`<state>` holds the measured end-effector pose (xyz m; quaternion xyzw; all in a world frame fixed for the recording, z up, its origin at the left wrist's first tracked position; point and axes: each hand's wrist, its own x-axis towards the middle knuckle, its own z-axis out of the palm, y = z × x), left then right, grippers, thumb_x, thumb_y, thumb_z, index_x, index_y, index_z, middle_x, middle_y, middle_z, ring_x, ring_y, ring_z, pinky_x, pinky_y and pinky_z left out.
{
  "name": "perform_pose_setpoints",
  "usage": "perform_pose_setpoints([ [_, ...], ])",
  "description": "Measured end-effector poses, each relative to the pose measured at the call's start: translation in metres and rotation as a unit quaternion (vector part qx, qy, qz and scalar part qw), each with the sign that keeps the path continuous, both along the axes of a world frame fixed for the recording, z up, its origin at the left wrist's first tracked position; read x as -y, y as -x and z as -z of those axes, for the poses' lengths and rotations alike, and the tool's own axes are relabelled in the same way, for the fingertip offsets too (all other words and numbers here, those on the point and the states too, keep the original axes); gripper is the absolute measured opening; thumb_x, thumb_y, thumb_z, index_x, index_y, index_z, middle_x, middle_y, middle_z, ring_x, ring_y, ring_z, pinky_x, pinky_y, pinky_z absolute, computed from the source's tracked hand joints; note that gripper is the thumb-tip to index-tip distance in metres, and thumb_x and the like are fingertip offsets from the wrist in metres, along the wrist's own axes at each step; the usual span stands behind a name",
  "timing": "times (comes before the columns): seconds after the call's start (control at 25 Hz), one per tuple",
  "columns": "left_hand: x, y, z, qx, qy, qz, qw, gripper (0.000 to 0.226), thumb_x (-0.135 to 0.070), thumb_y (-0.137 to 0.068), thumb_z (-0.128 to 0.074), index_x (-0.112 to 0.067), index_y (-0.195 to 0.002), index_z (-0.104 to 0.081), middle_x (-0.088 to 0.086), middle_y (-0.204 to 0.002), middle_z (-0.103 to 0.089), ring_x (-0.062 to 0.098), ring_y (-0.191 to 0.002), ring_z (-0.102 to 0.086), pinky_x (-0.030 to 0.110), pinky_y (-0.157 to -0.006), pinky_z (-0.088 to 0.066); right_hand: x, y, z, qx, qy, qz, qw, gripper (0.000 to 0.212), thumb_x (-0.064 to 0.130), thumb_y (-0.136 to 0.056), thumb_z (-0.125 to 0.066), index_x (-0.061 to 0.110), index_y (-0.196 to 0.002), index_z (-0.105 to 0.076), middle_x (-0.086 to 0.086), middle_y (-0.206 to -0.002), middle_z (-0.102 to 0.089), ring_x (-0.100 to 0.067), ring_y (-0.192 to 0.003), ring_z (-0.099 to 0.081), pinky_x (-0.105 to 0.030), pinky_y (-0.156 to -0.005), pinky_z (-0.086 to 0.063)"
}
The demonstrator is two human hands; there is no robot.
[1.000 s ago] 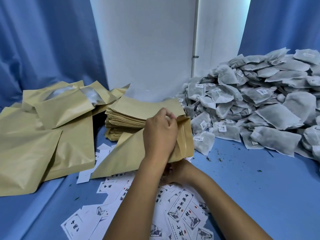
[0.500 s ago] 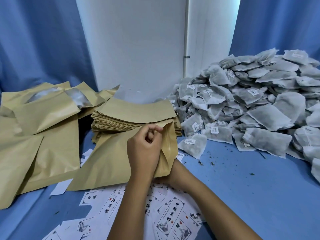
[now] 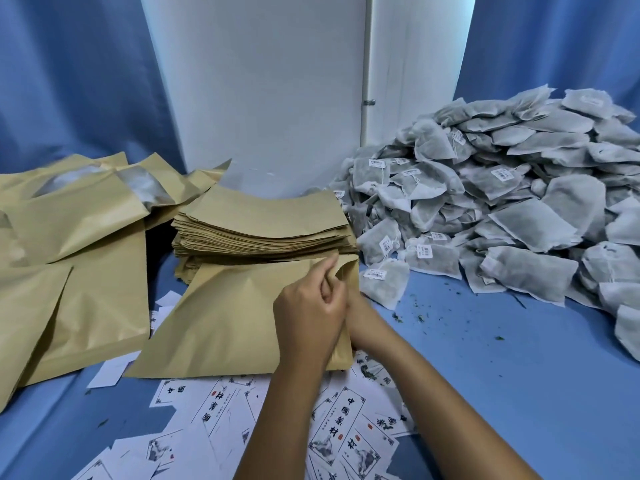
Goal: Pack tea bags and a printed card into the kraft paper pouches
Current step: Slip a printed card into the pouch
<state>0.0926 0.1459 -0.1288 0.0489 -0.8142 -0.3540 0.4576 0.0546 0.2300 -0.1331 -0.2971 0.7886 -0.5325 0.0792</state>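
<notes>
Head view: left hand pinching the top lip of one kraft pouch to pry its mouth apart for filling. Right hand mostly hidden behind, seemingly gripping the other lip. Pouch lying flat on the blue surface, long axis left to right, mouth pointing right toward the heaped tea bags. Printed cards scattered just below, within reach.

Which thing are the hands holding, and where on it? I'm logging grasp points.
The left hand pinches the kraft pouch at its open mouth edge. The right hand is mostly hidden behind it; its hold cannot be told.
</notes>
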Motion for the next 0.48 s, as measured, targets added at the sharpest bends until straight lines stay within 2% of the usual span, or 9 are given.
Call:
perform_pose_setpoints([
  [0.08, 0.001, -0.004, 0.002, -0.007, -0.010, 0.010, 1.000, 0.038, -0.014, -0.074, -0.055, -0.024, -0.106, -0.074, 0.001, -0.050, -0.049, 0.015, -0.048, -0.037, 0.027, -0.054, -0.040, 0.007, -0.002, 0.003, 0.038, -0.007, -0.075, 0.996, 0.013, -0.002, -0.093, -0.046, 0.010, -0.091, -0.052, 0.007, -0.076, -0.053, 0.006, -0.065, -0.048, -0.008, -0.059, -0.039],
  [0.16, 0.006, -0.006, 0.004, -0.009, -0.046, 0.027, 0.999, 0.038, -0.016, -0.075, -0.052, -0.024, -0.106, -0.072, -0.003, -0.049, -0.040, 0.014, -0.048, -0.036, 0.031, -0.054, -0.041, -0.009, 0.006, 0.000, 0.080, 0.036, -0.070, 0.994, 0.017, -0.009, -0.089, -0.049, -0.004, -0.104, -0.055, -0.005, -0.084, -0.061, -0.002, -0.075, -0.054, -0.013, -0.068, -0.043],
  [0.24, 0.010, -0.005, 0.006, -0.027, -0.061, 0.026, 0.997, 0.036, -0.014, -0.076, -0.052, -0.023, -0.106, -0.071, -0.006, -0.049, -0.034, 0.010, -0.047, -0.034, 0.034, -0.057, -0.044, -0.025, 0.009, 0.001, 0.124, 0.079, -0.096, 0.984, 0.029, -0.013, -0.088, -0.048, -0.003, -0.114, -0.058, -0.011, -0.097, -0.066, -0.011, -0.089, -0.060, -0.023, -0.083, -0.047],
  [0.28, 0.010, -0.005, 0.006, -0.041, -0.068, 0.031, 0.996, 0.035, -0.012, -0.077, -0.053, -0.022, -0.105, -0.071, -0.006, -0.049, -0.032, 0.009, -0.047, -0.032, 0.034, -0.059, -0.047, -0.029, 0.008, 0.002, 0.129, 0.080, -0.118, 0.981, 0.034, -0.015, -0.088, -0.044, 0.002, -0.113, -0.061, -0.004, -0.098, -0.069, -0.008, -0.090, -0.062, -0.021, -0.082, -0.048],
  [0.36, 0.008, -0.005, 0.008, -0.063, -0.077, 0.065, 0.993, 0.037, -0.007, -0.077, -0.053, -0.023, -0.105, -0.070, -0.006, -0.051, -0.030, 0.008, -0.048, -0.030, 0.033, -0.063, -0.049, -0.023, -0.001, 0.006, 0.094, 0.033, -0.151, 0.984, 0.045, -0.018, -0.086, -0.037, 0.015, -0.103, -0.060, 0.015, -0.085, -0.068, 0.008, -0.080, -0.060, -0.011, -0.071, -0.045],
  [0.48, 0.008, -0.007, 0.009, -0.058, -0.046, 0.122, 0.990, 0.043, -0.003, -0.076, -0.051, -0.027, -0.107, -0.069, -0.007, -0.051, -0.029, 0.005, -0.048, -0.027, 0.032, -0.061, -0.048, -0.004, -0.007, 0.017, -0.008, -0.077, -0.176, 0.981, 0.041, -0.016, -0.086, -0.039, 0.024, -0.086, -0.051, 0.014, -0.077, -0.054, 0.014, -0.069, -0.052, -0.014, -0.067, -0.041],
])
